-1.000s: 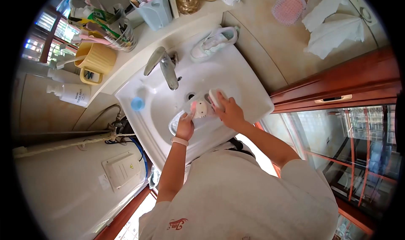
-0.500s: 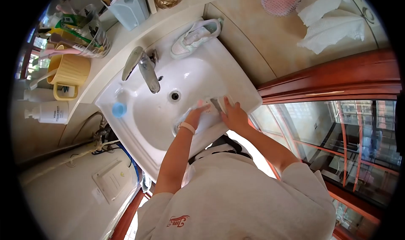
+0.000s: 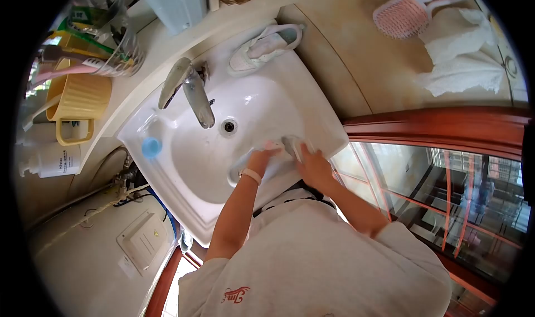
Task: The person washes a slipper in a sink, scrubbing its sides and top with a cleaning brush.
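Note:
My left hand [image 3: 259, 160], with a pale band at its wrist, grips a light-coloured shoe [image 3: 236, 173] over the front of the white sink [image 3: 189, 169]. Most of that shoe is hidden by my hand. At its right end, my right hand [image 3: 314, 163] is closed round a small pale and grey brush-like thing [image 3: 291, 144], blurred and partly covered by the fingers. A second light shoe [image 3: 257, 55] lies on the sink's back right corner. On the left rim sits a small blue cup-like thing [image 3: 151, 147].
The tap [image 3: 198, 97] juts over the basin near the drain [image 3: 228, 127]. To the left stand a yellow mug [image 3: 83, 99], a clear cup of brushes [image 3: 131, 57] and a pump bottle [image 3: 53, 160]. A pink hairbrush [image 3: 402, 17] and white tissues [image 3: 462, 71] lie at the right.
The head view has shifted slightly. My right hand has moved a little with the brush-like thing, its fingers more closed. My left hand stays on the shoe.

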{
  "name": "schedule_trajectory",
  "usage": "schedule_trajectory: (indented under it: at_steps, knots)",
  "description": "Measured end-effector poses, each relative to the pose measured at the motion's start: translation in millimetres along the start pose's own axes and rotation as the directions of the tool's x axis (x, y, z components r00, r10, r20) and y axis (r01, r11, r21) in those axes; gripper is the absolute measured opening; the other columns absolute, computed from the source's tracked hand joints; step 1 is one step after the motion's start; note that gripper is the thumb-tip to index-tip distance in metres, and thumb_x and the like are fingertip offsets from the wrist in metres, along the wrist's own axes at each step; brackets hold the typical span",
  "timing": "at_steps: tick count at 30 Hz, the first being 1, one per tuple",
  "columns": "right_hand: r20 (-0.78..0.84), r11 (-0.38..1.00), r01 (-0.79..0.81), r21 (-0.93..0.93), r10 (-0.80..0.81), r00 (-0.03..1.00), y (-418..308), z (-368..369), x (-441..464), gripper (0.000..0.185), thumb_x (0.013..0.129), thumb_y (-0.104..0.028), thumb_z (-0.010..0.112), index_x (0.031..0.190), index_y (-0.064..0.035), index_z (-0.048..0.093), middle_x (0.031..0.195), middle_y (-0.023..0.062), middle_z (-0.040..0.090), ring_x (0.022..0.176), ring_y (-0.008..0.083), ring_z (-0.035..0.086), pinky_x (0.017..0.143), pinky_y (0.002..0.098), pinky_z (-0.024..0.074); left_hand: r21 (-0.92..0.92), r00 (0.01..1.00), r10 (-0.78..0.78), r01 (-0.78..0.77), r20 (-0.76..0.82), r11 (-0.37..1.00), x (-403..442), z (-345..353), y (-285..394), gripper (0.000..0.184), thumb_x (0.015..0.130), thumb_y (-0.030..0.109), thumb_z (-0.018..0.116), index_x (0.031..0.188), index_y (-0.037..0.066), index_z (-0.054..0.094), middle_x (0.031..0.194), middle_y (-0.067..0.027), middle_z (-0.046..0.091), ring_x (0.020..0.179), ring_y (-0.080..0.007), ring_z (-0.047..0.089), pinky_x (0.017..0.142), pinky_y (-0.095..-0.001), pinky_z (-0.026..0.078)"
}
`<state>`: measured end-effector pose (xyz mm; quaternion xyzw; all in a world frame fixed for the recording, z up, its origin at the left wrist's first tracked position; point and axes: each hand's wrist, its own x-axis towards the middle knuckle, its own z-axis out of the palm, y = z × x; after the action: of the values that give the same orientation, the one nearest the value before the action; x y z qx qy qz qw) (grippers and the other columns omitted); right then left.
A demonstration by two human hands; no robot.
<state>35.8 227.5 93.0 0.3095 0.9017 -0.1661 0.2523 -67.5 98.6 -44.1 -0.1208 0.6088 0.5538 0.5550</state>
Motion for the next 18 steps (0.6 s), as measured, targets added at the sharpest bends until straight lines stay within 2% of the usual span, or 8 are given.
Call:
schedule_trajectory:
  at_steps: [1,3,6,8,9,12,17,18]
  knots:
    - [0.000,1.000,0.007,-0.007,-0.007,1.000,5.0,-2.1,1.7,0.057,0.083,-0.033,0.052,0.131,-0.0076,0.034,0.102,0.0294,0.050,0.087,0.0422,0.058,0.073,0.0482,0.0483,0.363,0.987,0.138,-0.159,0.084,0.918,-3.0,-0.3,2.0,0.042,0.080,0.021,0.063,0.119,0.008,0.057,0.094,-0.0092,0.064,0.085,-0.0167,0.059,0.082,-0.0292,0.044]
    - [0.043,0.997,0.049,-0.060,-0.047,0.998,17.3,2.5,2.9,0.058,0.083,-0.034,0.051,0.132,-0.0089,0.034,0.103,0.0295,0.050,0.086,0.0425,0.058,0.073,0.0474,0.0487,0.660,0.951,0.223,-0.310,0.216,0.684,-3.9,2.8,2.3,0.040,0.081,0.022,0.062,0.120,0.013,0.057,0.091,-0.0101,0.064,0.084,-0.0172,0.059,0.081,-0.0291,0.044]
    - [0.040,0.996,0.078,-0.038,-0.077,0.996,14.3,4.7,46.9,0.059,0.082,-0.034,0.052,0.134,-0.0114,0.033,0.104,0.0299,0.049,0.087,0.0425,0.058,0.073,0.0471,0.0487,0.447,0.991,0.055,-0.104,0.120,0.888,-9.7,10.4,-7.3,0.036,0.085,0.016,0.054,0.120,0.024,0.057,0.094,-0.0141,0.065,0.086,-0.0244,0.061,0.082,-0.0309,0.044]
    - [0.006,0.996,0.086,-0.031,-0.086,0.996,12.6,3.3,41.9,0.059,0.082,-0.035,0.051,0.134,-0.0121,0.034,0.104,0.0290,0.050,0.087,0.0427,0.058,0.074,0.0467,0.0484,0.806,0.939,0.253,-0.333,0.234,0.490,-17.4,6.0,4.4,0.033,0.087,0.015,0.050,0.113,0.030,0.062,0.099,-0.0156,0.064,0.084,-0.0279,0.060,0.080,-0.0316,0.044]
    - [0.019,0.995,0.092,-0.032,-0.092,0.996,20.7,10.5,16.0,0.059,0.082,-0.035,0.051,0.134,-0.0121,0.034,0.104,0.0290,0.050,0.087,0.0427,0.058,0.074,0.0467,0.0484,0.805,0.943,0.245,-0.321,0.225,0.499,-15.9,2.5,-4.8,0.033,0.087,0.015,0.050,0.113,0.030,0.062,0.099,-0.0156,0.064,0.084,-0.0279,0.060,0.080,-0.0316,0.044]
    - [-0.014,0.989,0.141,0.045,-0.141,0.990,38.4,8.2,-2.4,0.058,0.082,-0.036,0.050,0.133,-0.0126,0.035,0.105,0.0289,0.050,0.087,0.0431,0.057,0.075,0.0466,0.0481,0.692,0.862,0.462,-0.465,0.210,0.552,9.3,2.2,-17.5,0.048,0.074,0.046,0.067,0.102,0.008,0.066,0.079,-0.0207,0.063,0.073,-0.0268,0.061,0.069,-0.0336,0.045]
    - [-0.067,0.992,0.120,0.047,-0.117,0.991,27.3,15.6,46.2,0.063,0.082,-0.044,0.052,0.136,-0.0168,0.035,0.101,0.0270,0.050,0.088,0.0418,0.056,0.077,0.0456,0.0459,0.462,0.943,0.301,-0.331,0.139,0.823,7.9,0.9,-25.3,0.046,0.074,0.048,0.067,0.102,0.012,0.067,0.076,-0.0207,0.061,0.071,-0.0270,0.061,0.068,-0.0335,0.046]
    - [0.059,0.994,0.059,0.096,-0.065,0.996,26.8,7.9,25.9,0.062,0.084,-0.037,0.051,0.137,-0.0137,0.030,0.107,0.0311,0.048,0.097,0.0440,0.054,0.080,0.0474,0.0460,0.415,0.957,0.271,-0.289,0.105,0.863,6.9,0.8,-17.6,0.047,0.072,0.048,0.068,0.101,0.012,0.067,0.075,-0.0200,0.061,0.070,-0.0260,0.061,0.068,-0.0333,0.046]
